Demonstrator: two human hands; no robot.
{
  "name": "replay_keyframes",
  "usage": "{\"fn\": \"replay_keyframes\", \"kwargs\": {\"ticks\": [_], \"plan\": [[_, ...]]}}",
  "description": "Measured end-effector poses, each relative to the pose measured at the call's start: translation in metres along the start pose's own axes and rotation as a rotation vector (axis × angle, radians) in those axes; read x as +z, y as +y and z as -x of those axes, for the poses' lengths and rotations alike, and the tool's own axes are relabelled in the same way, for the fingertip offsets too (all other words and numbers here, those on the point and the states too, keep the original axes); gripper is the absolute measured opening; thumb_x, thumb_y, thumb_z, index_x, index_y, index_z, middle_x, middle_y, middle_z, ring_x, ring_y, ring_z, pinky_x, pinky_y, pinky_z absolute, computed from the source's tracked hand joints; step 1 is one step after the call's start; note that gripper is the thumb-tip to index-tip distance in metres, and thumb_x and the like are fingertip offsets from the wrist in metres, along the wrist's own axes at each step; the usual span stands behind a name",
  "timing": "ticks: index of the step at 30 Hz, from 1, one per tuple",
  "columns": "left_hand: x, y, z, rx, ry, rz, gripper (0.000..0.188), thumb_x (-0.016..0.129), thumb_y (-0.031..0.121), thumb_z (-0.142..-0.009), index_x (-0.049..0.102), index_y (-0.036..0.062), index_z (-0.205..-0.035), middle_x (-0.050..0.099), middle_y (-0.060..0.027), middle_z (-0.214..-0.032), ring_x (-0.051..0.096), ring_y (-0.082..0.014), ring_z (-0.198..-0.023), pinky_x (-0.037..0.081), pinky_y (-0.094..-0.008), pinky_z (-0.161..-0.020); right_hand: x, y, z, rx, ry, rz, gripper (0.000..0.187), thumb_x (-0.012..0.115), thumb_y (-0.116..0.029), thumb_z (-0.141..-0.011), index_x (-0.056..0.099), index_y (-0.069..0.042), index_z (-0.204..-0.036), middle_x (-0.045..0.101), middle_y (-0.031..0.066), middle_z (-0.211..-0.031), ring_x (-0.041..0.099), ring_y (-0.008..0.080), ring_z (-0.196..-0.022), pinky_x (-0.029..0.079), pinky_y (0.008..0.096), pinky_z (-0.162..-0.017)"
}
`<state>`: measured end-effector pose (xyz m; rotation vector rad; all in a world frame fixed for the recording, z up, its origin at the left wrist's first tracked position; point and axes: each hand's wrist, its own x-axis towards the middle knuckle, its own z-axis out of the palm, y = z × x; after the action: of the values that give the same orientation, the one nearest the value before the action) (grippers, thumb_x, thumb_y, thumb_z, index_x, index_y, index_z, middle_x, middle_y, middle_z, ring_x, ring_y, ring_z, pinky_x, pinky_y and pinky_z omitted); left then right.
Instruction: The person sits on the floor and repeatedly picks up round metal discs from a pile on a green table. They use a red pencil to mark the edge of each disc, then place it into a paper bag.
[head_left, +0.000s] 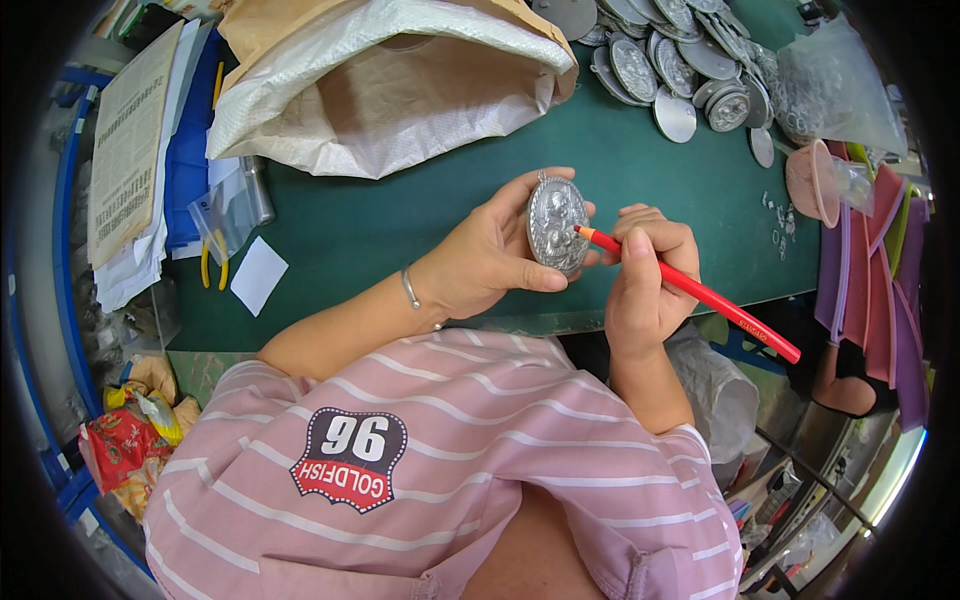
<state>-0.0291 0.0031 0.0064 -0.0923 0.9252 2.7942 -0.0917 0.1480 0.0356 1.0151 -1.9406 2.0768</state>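
Oval silver medallion [549,222] in the left hand [490,248], red pencil [720,303] in the right hand [648,285].

The medallion is above the near part of the green table [400,222], pinched at its edge between the left thumb and fingers; the right fingers are pressed together around the pencil, whose tip is at the medallion's face, though I cannot tell if it touches. On the far right lie many silver medallions [675,118]; on the far left, a white sack [285,130].
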Motion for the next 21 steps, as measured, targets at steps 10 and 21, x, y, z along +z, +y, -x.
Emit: {"fn": "replay_keyframes", "kwargs": {"ticks": [10, 21], "plan": [[-0.0014, 0.0008, 0.0001, 0.002, 0.035, -0.053, 0.089, 0.076, -0.008, -0.064, 0.028, 0.0091, -0.137, 0.043, -0.0140, -0.129, 0.050, -0.0211, -0.114, 0.048, -0.0375, -0.092, 0.0003, 0.0014, 0.0020, -0.004, -0.056, 0.010, 0.005, 0.053, -0.001, -0.083, 0.052, 0.000, -0.078, 0.056, 0.0074, -0.065, 0.049, 0.0169, -0.061, 0.043, 0.0330, -0.068], [-0.0006, 0.0037, 0.0026, 0.001, 0.170, -0.332, 0.084, 0.074, -0.011, -0.065, 0.032, 0.0112, -0.134, 0.042, -0.0092, -0.120, 0.055, -0.0145, -0.098, 0.052, -0.0279, -0.082, -0.0010, -0.0003, 0.0014, -0.091, -0.138, 0.170, 0.005, 0.056, 0.000, -0.078, 0.051, -0.001, -0.075, 0.056, 0.0099, -0.065, 0.050, 0.0233, -0.058, 0.044, 0.0396, -0.072]]}}
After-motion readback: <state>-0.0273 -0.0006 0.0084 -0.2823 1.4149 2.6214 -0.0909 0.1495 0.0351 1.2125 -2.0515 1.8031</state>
